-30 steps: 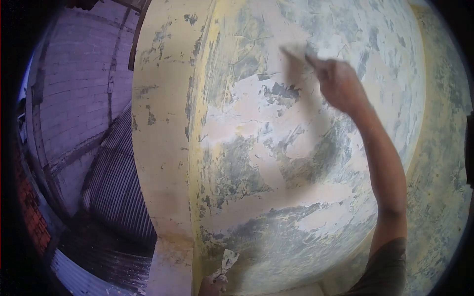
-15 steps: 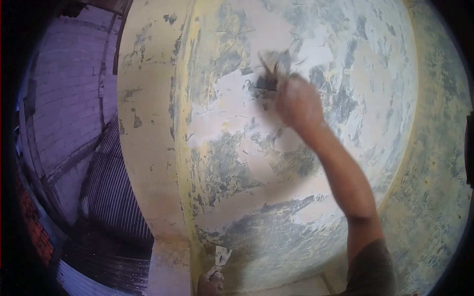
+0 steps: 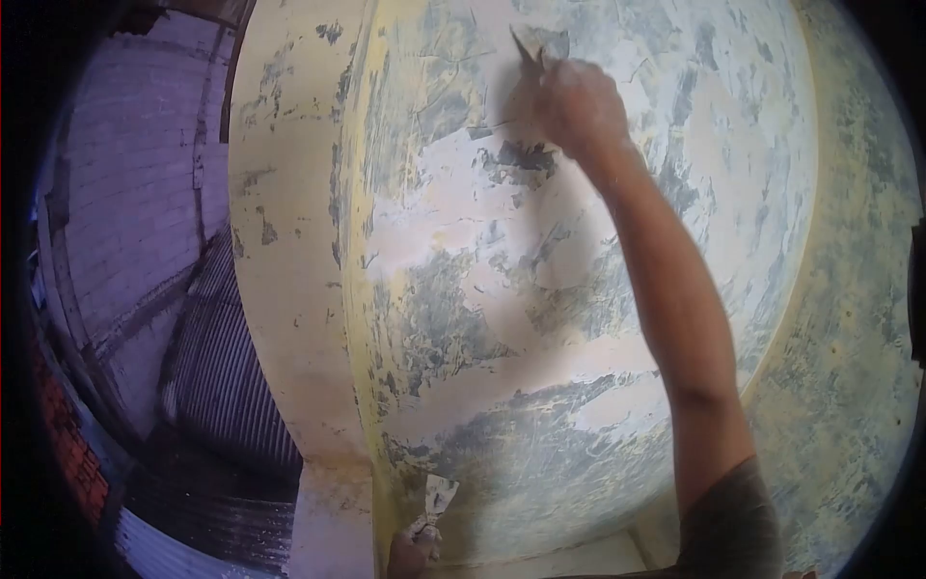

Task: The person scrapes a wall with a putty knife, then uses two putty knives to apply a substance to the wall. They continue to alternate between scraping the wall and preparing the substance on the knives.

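High on the patchy wall point(image 3: 521, 328), my right hand point(image 3: 584, 108) is closed around a scraper point(image 3: 552, 44). Its blade points up at the wall surface; whether the edge touches cannot be made out exactly. At the bottom, my left hand point(image 3: 415, 550) grips a putty knife point(image 3: 440, 494) with whitish smears on its blade, held upright near the wall's lower left corner. Pale filler patches point(image 3: 617, 410) and scraped grey-green areas with yellow paint traces cover the wall. The fingers of my right hand are partly hidden from this side.
A yellowish pillar edge point(image 3: 289, 193) runs down the left of the wall. Beyond it, lower down, lie corrugated roofing sheets point(image 3: 227, 357), a block wall point(image 3: 135, 174) and red bricks point(image 3: 72, 449). Another mottled wall point(image 3: 849, 386) adjoins on the right.
My right hand has moved up the wall with the scraper, uncovering a dark patch beneath it. The putty knife in my left hand has shifted slightly right and tilted a little.
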`<act>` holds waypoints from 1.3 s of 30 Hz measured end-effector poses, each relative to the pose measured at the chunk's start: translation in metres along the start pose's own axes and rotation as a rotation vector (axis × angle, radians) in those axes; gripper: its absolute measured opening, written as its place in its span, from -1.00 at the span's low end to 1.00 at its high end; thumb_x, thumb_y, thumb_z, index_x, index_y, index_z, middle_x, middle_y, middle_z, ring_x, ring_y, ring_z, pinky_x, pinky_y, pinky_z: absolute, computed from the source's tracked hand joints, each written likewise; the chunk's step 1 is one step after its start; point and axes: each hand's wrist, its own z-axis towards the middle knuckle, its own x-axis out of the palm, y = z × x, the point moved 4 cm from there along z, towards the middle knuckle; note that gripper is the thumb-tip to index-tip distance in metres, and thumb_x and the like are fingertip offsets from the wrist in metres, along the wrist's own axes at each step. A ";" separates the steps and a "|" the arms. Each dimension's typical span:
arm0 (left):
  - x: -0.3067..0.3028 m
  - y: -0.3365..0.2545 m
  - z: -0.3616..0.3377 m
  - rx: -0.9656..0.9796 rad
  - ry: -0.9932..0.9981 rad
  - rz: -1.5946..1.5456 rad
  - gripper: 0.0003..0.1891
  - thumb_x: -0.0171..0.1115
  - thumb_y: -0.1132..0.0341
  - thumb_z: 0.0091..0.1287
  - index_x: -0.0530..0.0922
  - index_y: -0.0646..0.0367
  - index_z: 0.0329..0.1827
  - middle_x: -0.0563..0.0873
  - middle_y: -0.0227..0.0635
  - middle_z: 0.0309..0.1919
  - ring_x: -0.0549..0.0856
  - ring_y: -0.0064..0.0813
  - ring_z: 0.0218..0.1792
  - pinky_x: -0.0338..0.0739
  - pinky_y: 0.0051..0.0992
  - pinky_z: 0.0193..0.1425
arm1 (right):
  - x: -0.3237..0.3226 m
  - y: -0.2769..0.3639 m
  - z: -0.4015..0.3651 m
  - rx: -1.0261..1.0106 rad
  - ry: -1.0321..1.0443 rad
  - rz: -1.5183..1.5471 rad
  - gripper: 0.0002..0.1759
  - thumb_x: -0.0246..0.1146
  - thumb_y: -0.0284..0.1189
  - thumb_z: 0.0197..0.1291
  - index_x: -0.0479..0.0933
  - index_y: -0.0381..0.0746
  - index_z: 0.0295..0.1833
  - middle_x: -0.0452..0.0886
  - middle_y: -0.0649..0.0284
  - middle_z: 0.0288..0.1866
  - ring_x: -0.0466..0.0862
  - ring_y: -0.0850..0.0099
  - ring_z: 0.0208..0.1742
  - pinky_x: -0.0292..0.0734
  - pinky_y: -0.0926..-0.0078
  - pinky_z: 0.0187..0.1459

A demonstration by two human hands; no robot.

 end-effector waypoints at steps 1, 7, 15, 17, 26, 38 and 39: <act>-0.002 0.003 0.001 -0.014 -0.035 -0.057 -0.68 0.00 0.41 0.42 0.47 0.38 0.16 0.58 -0.35 -0.46 0.49 -0.63 -0.61 0.45 -0.55 -0.51 | 0.002 0.006 -0.018 0.022 0.045 0.015 -0.73 0.03 -0.42 0.25 0.58 -0.38 -0.22 0.62 -0.15 -0.38 0.67 -0.01 -0.37 0.60 0.11 -0.25; -0.006 0.008 0.001 -0.012 -0.065 -0.093 -0.67 0.04 0.39 0.42 0.47 0.34 0.19 0.59 -0.34 -0.46 0.49 -0.62 -0.62 0.45 -0.55 -0.52 | 0.006 0.031 -0.136 0.076 0.168 0.042 -0.79 0.11 -0.53 0.20 0.60 -0.35 -0.12 0.57 -0.12 -0.36 0.66 0.04 -0.43 0.60 0.15 -0.36; 0.007 -0.002 -0.001 -0.006 -0.052 -0.083 -0.70 0.01 0.43 0.42 0.49 0.36 0.15 0.60 -0.34 -0.46 0.50 -0.62 -0.62 0.46 -0.56 -0.52 | -0.020 0.008 -0.022 -0.015 -0.151 0.074 -0.71 0.06 -0.47 0.24 0.53 -0.25 0.05 0.61 -0.11 -0.34 0.64 -0.02 -0.30 0.54 0.07 -0.20; 0.008 -0.007 -0.003 0.022 -0.036 -0.068 -0.70 0.01 0.43 0.42 0.49 0.36 0.14 0.60 -0.34 -0.47 0.50 -0.62 -0.62 0.46 -0.57 -0.52 | -0.012 0.003 0.007 -0.012 -0.189 0.072 -0.72 0.06 -0.47 0.24 0.54 -0.26 0.01 0.63 -0.10 -0.31 0.65 -0.01 -0.27 0.54 0.07 -0.18; -0.005 0.002 -0.001 0.003 -0.036 -0.080 -0.69 0.05 0.40 0.42 0.49 0.39 0.14 0.59 -0.33 -0.47 0.50 -0.61 -0.62 0.45 -0.55 -0.53 | 0.009 0.048 -0.119 0.052 0.135 0.116 -0.81 0.09 -0.54 0.17 0.60 -0.34 -0.20 0.61 -0.06 -0.38 0.66 0.01 -0.38 0.60 0.12 -0.32; -0.001 0.010 0.006 -0.009 -0.018 -0.081 -0.68 0.03 0.41 0.42 0.49 0.36 0.17 0.59 -0.34 -0.47 0.51 -0.60 -0.60 0.46 -0.54 -0.51 | -0.006 -0.029 -0.033 0.107 -0.004 0.010 -0.68 0.03 -0.40 0.29 0.56 -0.44 -0.32 0.60 -0.14 -0.43 0.64 0.00 -0.36 0.52 0.05 -0.22; -0.004 0.016 0.007 -0.016 -0.025 -0.034 -0.68 0.03 0.41 0.41 0.49 0.37 0.16 0.59 -0.34 -0.47 0.50 -0.60 -0.61 0.46 -0.54 -0.52 | 0.006 -0.027 -0.045 0.070 -0.025 -0.040 -0.68 0.05 -0.41 0.27 0.55 -0.45 -0.38 0.60 -0.13 -0.44 0.64 0.01 -0.36 0.53 0.05 -0.22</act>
